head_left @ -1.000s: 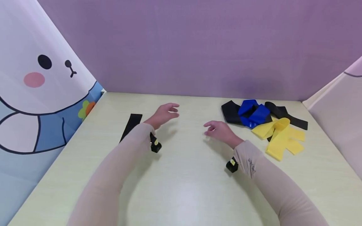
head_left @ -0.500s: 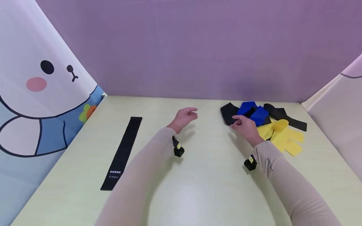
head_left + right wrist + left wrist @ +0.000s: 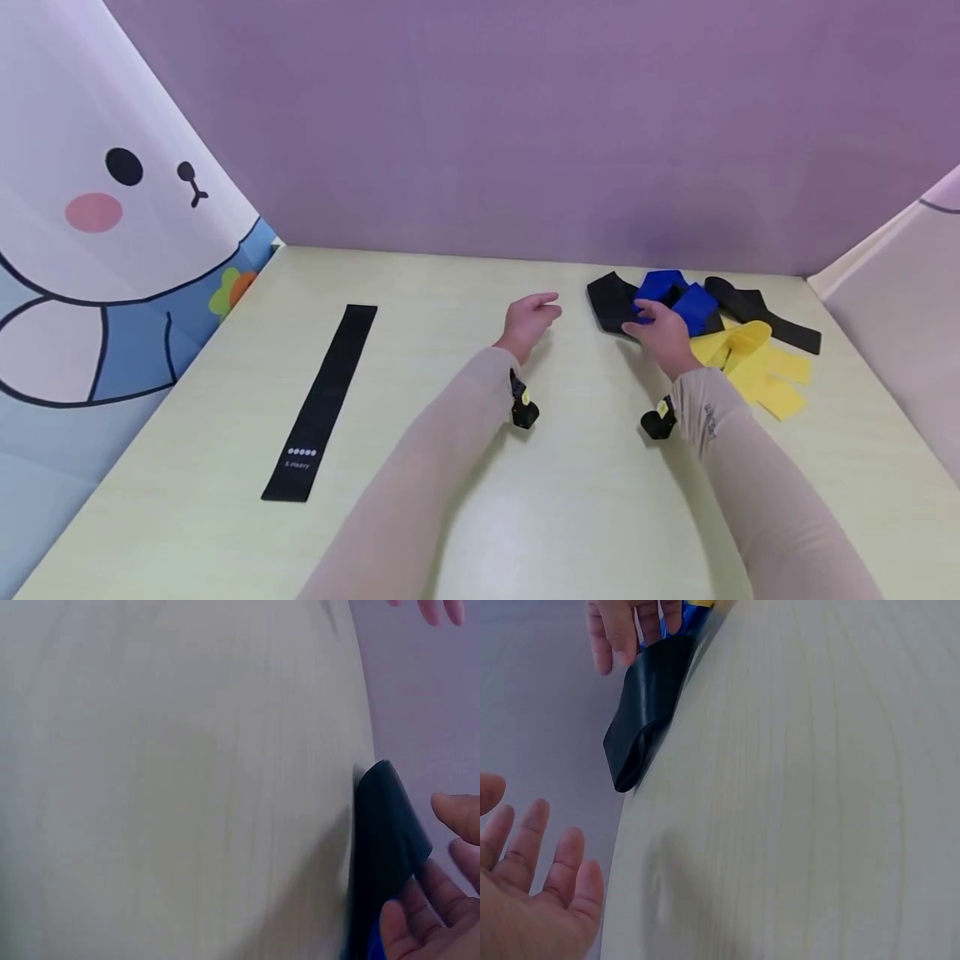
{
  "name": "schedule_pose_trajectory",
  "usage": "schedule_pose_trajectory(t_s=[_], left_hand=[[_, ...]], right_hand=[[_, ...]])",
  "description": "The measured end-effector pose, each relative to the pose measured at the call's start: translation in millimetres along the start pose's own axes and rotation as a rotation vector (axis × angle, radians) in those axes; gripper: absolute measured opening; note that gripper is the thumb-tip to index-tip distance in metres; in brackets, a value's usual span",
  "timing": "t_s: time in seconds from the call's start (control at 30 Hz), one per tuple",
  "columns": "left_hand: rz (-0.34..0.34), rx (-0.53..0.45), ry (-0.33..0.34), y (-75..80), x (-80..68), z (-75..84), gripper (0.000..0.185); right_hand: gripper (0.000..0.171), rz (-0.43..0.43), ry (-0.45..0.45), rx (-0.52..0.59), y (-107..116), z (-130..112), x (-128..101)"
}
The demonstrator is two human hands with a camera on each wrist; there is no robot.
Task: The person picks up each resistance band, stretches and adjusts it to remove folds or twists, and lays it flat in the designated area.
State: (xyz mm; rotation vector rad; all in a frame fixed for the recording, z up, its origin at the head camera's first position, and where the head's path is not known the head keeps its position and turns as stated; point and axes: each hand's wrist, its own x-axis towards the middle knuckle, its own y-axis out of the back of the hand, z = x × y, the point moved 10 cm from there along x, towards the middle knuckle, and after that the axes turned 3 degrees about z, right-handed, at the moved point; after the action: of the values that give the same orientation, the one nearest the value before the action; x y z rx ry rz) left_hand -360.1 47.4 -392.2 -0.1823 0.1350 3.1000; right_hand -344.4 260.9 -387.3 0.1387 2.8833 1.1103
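On the surface, right: black band, blue band, yellow band, heaped loosely
Right hand: by blue band, fingers parted, gripping nothing
Left hand: loose, unladen
Flat band: left, apart, likely against tangling

Flat black strip on desk, well left of left hand: pale word near strip's end closest to person, reads "X-Heavy", first letter blurred. Row of five pale dots just beyond word. Sleeve behind right hand: small dark lettering near cuff, illegible.
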Motion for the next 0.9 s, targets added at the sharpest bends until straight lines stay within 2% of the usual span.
schedule_pose_trajectory(t_s=[0.13, 0.23, 0.3, 0.4, 0.47, 0.63, 0.8, 0.9], left_hand=[[-0.016, -0.004, 0.025, -10.9, -0.1, -5.9, 0.037], [-0.038, 0.004, 0.041, -19.2, -2.5, -9.2, 0.038], [-0.069, 0.021, 0.055, -25.9, -4.3, -12.6, 0.039], [-0.128, 0.064, 0.074, -35.9, -7.2, -18.2, 0.042], [-0.169, 0.096, 0.081, -42.7, -9.1, -20.9, 0.043], [-0.216, 0.136, 0.077, -53.2, -11.0, -21.6, 0.047], [-0.205, 0.135, 0.062, -54.1, -9.6, -16.3, 0.047], [-0.202, 0.103, 0.046, -54.8, -8.1, -12.0, 0.045]], right_hand=[[0.062, -0.017, -0.064, -0.015, -5.7, 6.4, 4.7], [0.067, -0.001, -0.145, -0.008, -7.5, 10.0, 6.4], [0.067, 0.014, -0.184, -0.019, -6.9, 11.4, 6.9], [0.058, 0.011, -0.203, -0.054, -6.7, 11.0, 6.8], [0.053, 0.004, -0.193, -0.069, -5.9, 9.3, 6.3], [0.043, 0.003, -0.139, 0.004, -3.6, -0.4, 3.6], [0.035, -0.014, 0.000, 0.065, 2.6, -21.3, -1.7], [0.032, -0.022, 0.058, 0.062, 10.1, -32.9, -6.9]])
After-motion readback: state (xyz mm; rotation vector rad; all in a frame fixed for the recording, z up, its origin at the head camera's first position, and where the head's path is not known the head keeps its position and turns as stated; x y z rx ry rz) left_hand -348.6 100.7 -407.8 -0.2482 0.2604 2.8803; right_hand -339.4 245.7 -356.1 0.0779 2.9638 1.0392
